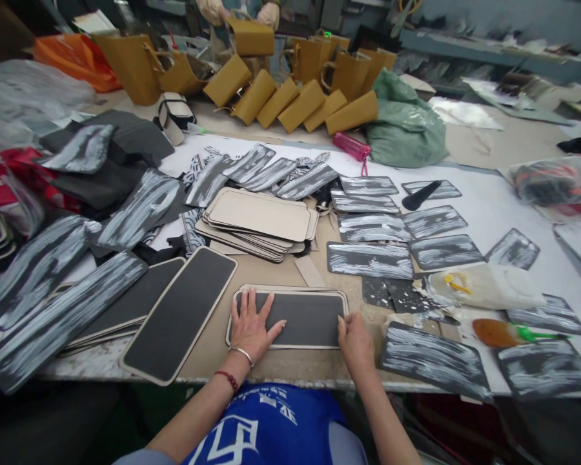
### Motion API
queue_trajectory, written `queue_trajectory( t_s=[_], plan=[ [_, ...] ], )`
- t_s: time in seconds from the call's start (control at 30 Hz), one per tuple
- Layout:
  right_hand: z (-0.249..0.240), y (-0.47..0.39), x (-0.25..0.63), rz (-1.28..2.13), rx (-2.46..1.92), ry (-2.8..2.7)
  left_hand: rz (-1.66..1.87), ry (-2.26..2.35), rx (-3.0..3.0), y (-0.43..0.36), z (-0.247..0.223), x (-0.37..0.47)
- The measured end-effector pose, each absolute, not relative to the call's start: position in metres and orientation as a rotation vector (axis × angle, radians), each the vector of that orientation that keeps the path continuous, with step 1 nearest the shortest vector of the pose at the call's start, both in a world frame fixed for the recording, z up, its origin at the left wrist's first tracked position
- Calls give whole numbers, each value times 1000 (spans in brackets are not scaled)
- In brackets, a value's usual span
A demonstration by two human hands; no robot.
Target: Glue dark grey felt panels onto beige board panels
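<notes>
A dark grey rectangular panel with a beige border lies in front of me, on top of another beige-edged piece. My left hand rests flat on its left end, fingers spread. At the right edge, my right hand has its fingers curled and pinched against the panel's rim. A longer bordered panel lies slanted to the left, partly over more panels. Just behind my hands is a stack of beige panels. Dark pieces streaked with white spread to the right.
A white glue-smeared container and a brush with an amber head and green handle lie at right. White-streaked strips cover the left. Mustard-coloured bags and a green plastic bag stand behind; another person's hands are beyond.
</notes>
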State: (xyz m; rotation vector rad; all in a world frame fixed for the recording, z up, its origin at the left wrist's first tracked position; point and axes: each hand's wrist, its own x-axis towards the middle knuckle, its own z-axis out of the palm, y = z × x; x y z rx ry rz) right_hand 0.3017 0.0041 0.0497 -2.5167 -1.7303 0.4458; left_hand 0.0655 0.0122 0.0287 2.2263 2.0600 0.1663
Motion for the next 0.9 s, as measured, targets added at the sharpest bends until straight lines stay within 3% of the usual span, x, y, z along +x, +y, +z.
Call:
queue_trajectory(
  t_s=[0.13,0.4,0.77,0.9],
  plan=[
    [57,5,275,140,-2320,-1880,169,2059,2220,12,30,66],
    [31,14,178,439,-1445,-2345,34,2032,2189,13,27,63],
    [8,6,310,85,-1939,-2224,142,2053,2182,15,31,67],
    [13,1,333,-96,-1893,-2172,185,2072,2151,11,32,71]
  ],
)
